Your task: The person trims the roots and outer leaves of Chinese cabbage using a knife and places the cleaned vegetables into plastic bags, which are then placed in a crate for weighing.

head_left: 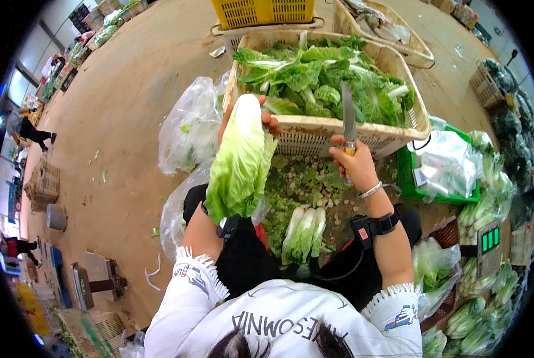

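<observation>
I see a crate rim (315,122) ahead; left hand (270,121) clasps crinkled lettuce (240,161), right hand (357,164) grips a steel knife (349,116).

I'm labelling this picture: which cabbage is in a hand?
The pale-green cabbage in the left hand, white base toward the picture's top; others, like the white-stemmed heads lower down, are unheld.

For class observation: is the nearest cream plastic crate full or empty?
Full: in the cream plastic crate, loose green leaves heap about rim-high.
</observation>
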